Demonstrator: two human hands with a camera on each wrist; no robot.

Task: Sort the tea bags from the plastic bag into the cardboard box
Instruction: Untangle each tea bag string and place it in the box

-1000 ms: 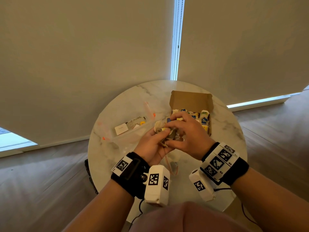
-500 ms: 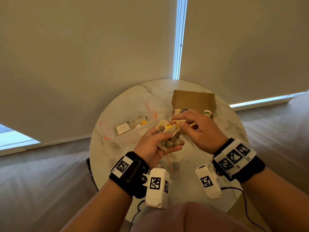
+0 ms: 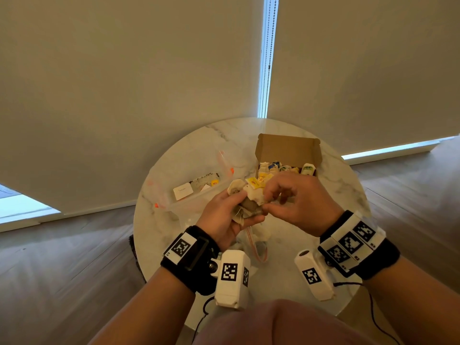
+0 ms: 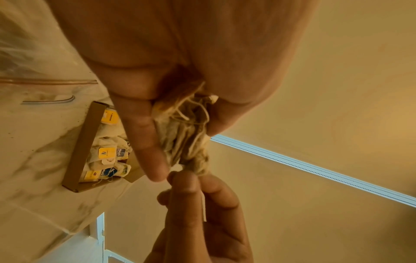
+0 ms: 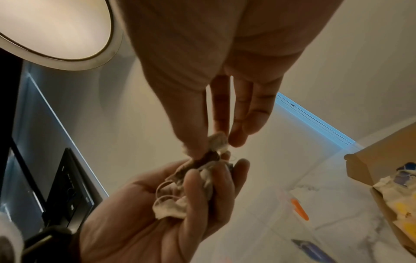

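1. Cardboard box (image 3: pixel 288 151): open, lid flap standing up at its far side; it sits on the round marble table (image 3: pixel 174 235) and serves as the landmark here. Inside lie sorted tea bags (image 3: pixel 278 168) with yellow, blue and green tags, packed close together.
2. Plastic bag (image 3: pixel 199 195): clear, with orange marks at its edge, lying flat on the table just left of the box. A few paper tags and dark crumbs show through it.
3. Left hand (image 3: pixel 224 217): held above the table, in front of the box and a little to its left. Fingers and thumb are curled round a bunch of tea bags (image 3: pixel 246 202), whose strings hang loose from the palm.
4. Right hand (image 3: pixel 298 202): directly in front of the box, touching the left hand's bunch. Thumb and forefinger pinch one bag at the top of that bunch; the other fingers stay straighter, loosely spread.
5. Wrist cameras: white housings with black square markers, one strapped on each wrist, nearer the person than the box.
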